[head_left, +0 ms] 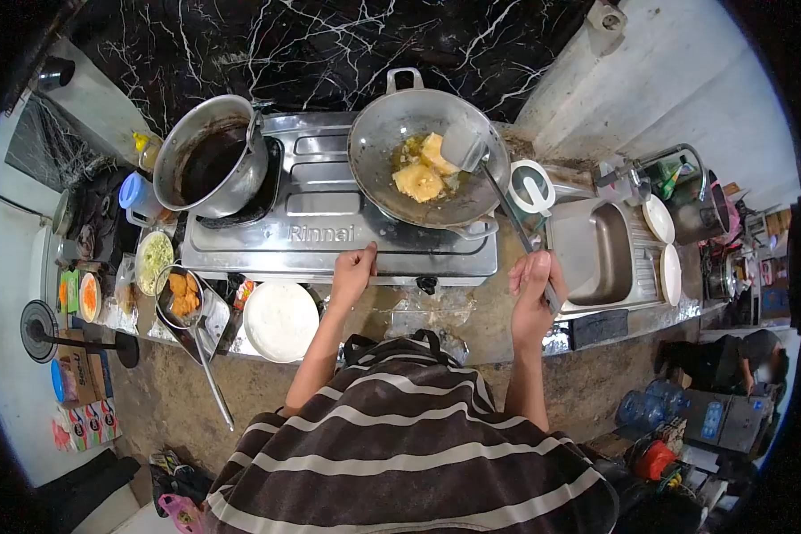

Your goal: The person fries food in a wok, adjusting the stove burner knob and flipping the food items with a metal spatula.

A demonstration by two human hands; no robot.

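My right hand [537, 278] is wrapped round the long handle of a metal spatula [465, 147]. The spatula's blade is inside the wok [374, 182], touching or just above the farther of two golden fried pieces [418, 182]. Oil bubbles around these pieces at the bottom of the wok. My left hand [354, 265] is closed in a loose fist at the front edge of the silver stove [320, 233], with nothing visible in it. The wok sits on the stove's right burner.
A big pot [171, 165] of dark liquid stands on the left burner. A strainer [206, 351] with fried pieces and a white plate [280, 322] lie front left. Right are a lidded white container [532, 187] and a sink [601, 254]. Another person [730, 360] bends far right.
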